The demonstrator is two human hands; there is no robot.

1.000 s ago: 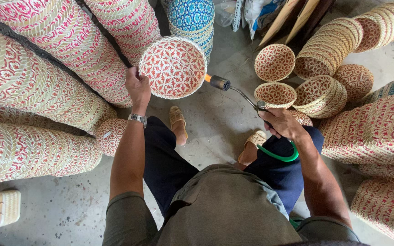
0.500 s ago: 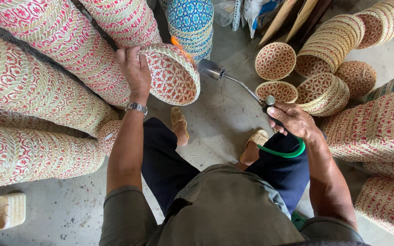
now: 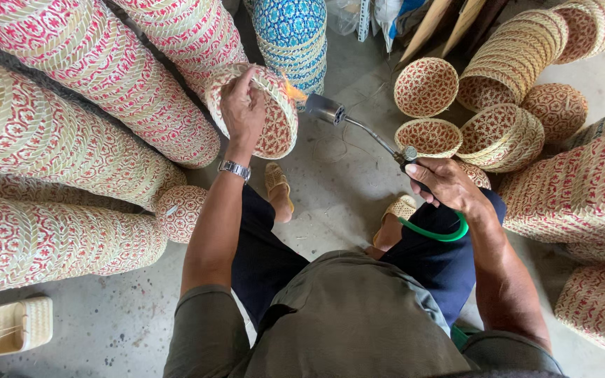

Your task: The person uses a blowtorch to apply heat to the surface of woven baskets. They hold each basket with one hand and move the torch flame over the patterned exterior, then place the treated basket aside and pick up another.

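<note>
Right hand (image 3: 446,183) is wrapped tight around the gas torch (image 3: 369,133) handle, arm bent, nozzle pointing up-left. Left hand (image 3: 244,108), arm stretched out, grips the red woven basket (image 3: 269,112) by its rim, tilted, a small flame (image 3: 293,91) right at its edge.

Our count of the baskets and the rest

We see two hands — the left hand (image 3: 244,106) on one red-patterned basket (image 3: 264,112), the right hand (image 3: 444,183) on one gas torch (image 3: 358,124) with one green hose (image 3: 437,233). We count one stack of blue baskets (image 3: 290,31), three loose single baskets by the right — and one small square basket (image 3: 19,324), one wristwatch (image 3: 235,169), two sandals (image 3: 278,187).
</note>
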